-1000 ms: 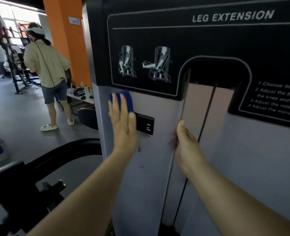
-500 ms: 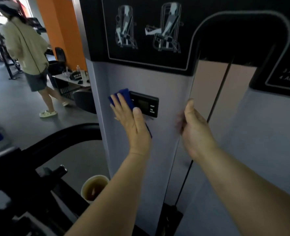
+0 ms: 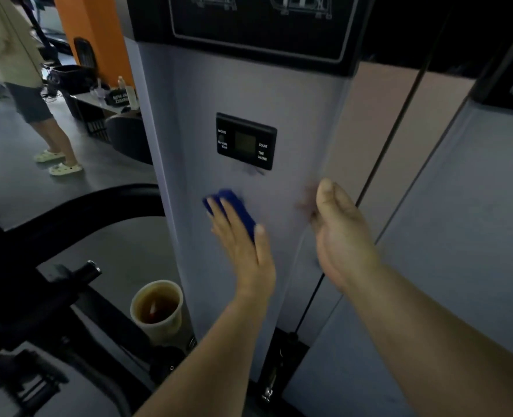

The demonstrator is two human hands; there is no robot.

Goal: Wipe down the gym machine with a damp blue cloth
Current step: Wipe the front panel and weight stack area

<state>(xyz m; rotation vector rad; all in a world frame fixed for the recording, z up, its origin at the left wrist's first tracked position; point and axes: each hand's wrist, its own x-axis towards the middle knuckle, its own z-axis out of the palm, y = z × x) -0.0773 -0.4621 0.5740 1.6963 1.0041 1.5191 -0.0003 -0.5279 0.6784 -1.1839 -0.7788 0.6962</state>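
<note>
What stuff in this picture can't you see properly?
- Folded blue cloth: head view, mostly hidden under the flat left hand.
- Right hand: its fingers are motion-blurred against the grey machine panel.
- Small white lettering on the black display box: too blurry to read fully.
- Black diagram sticker: cut off by the top edge.

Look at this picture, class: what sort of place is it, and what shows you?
Most likely a gym. A tall machine panel carries a small counter display marked COUNT and TIME, exercise diagrams sit above it, and a cable runs down beside it.
</note>
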